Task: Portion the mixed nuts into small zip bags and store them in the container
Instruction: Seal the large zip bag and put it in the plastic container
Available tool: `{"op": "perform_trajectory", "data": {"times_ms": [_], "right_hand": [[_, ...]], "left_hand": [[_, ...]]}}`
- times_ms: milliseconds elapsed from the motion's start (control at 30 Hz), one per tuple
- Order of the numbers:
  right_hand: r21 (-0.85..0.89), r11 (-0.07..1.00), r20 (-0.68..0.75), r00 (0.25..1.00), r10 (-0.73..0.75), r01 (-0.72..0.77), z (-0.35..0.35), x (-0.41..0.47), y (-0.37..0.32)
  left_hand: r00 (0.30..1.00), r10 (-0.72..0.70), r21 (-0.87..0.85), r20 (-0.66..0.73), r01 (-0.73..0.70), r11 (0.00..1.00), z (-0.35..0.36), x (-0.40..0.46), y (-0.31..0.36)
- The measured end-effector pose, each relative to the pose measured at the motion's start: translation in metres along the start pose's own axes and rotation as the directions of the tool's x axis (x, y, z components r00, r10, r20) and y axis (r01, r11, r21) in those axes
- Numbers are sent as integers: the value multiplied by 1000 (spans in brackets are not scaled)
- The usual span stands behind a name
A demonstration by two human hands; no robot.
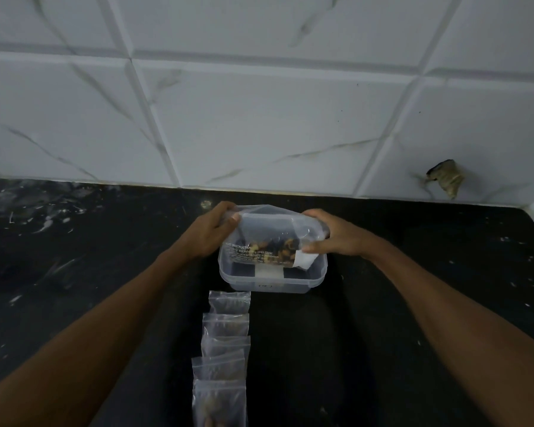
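Observation:
A clear plastic container (318, 274) stands on the black counter near the wall. Over it I hold its clear lid (269, 224), tilted, with white printed text on it. My left hand (208, 232) grips the lid's left end and my right hand (332, 237) grips its right end. Through the lid I see mixed nuts (275, 245) and a white label (305, 260); I cannot tell whether they lie in a bag. Several small zip bags (225, 326) holding nuts lie in a row from the container's front toward me.
The black stone counter (398, 318) runs left and right, with pale scuffs on its left part. A white marble-look tiled wall (259, 118) rises right behind the container, with a broken hole (446, 177) at the right.

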State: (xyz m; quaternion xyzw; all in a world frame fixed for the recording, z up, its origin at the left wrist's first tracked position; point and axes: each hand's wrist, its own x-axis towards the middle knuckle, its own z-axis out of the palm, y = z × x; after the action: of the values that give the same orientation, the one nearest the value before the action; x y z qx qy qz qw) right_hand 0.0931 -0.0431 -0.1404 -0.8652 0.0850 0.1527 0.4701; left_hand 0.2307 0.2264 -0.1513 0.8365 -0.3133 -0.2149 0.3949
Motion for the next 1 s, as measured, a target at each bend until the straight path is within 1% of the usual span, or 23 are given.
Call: {"op": "perform_trajectory", "data": {"times_ms": [133, 200, 267, 367, 433, 500, 567, 633, 733, 867, 1000], "right_hand": [[-131, 991, -249, 968, 7, -40, 2, 10, -3], [-164, 986, -329, 944, -17, -40, 4, 12, -8], [-161, 986, -372, 928, -24, -39, 7, 11, -16], [-213, 975, -392, 919, -33, -56, 8, 9, -18], [-270, 961, -379, 924, -51, -57, 7, 6, -21], [-297, 954, -341, 938, -59, -48, 5, 5, -23], [-314, 949, -316, 945, -82, -22, 6, 4, -26], [-339, 941, -301, 946, -118, 10, 7, 5, -28], [-356, 934, -329, 935, -132, 7, 10, 8, -27], [-318, 948, -380, 916, -129, 2, 12, 13, -24], [-331, 943, -406, 899, -163, 22, 14, 16, -22]], "left_hand": [[995, 2, 46, -99, 3, 999, 2, 5, 7], [994, 4, 63, -111, 3, 998, 2, 8, 9], [993, -6, 81, -120, 16, 997, 2, 10, 11], [995, -35, 105, -90, 44, 993, -3, 9, 11], [1000, -24, 143, -3, 24, 989, -9, 6, 13], [993, -31, 196, 116, 7, 981, -16, 5, 17], [978, -37, 350, 207, -38, 936, -19, 8, 22], [970, -41, 484, 239, -82, 871, -17, 13, 28], [978, -32, 550, 208, -90, 831, -13, 18, 36], [991, 11, 563, 136, -86, 822, -13, 20, 39], [996, 76, 588, 39, -84, 805, -10, 21, 35]]}}
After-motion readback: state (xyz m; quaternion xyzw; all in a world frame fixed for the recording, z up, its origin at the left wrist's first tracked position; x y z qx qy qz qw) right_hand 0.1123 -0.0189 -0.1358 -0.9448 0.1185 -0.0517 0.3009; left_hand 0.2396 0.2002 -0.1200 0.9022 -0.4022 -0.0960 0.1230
